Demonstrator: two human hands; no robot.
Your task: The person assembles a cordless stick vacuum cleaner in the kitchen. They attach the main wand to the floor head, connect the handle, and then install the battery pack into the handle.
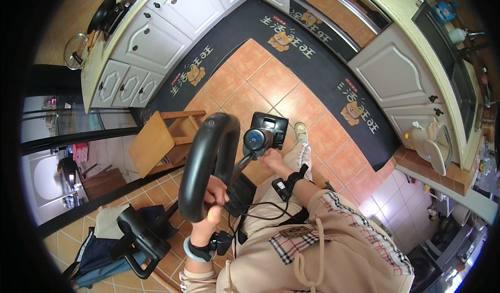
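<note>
An upright floor washer stands before me, its black loop handle [190, 168] large and close. My left hand [211, 202] is wrapped round the lower part of that loop. Farther down is the machine's round body top with a lit display [254, 139], joined to the handle by a grey shaft. The black floor head [278, 123] rests on the tiles beyond it. My right hand [271, 160] is closed against the body just below the display; its fingertips are partly hidden. Straps with small black devices sit on both wrists, and a black cable crosses my lap.
A wooden chair [156, 142] stands to the left. Dark mats [307, 58] line the white cabinets [151, 37] around the tiled floor [271, 82]. At lower left are a black appliance with a loop grip [143, 241] and piled cloth [99, 261]. My shoe [301, 132] is beside the floor head.
</note>
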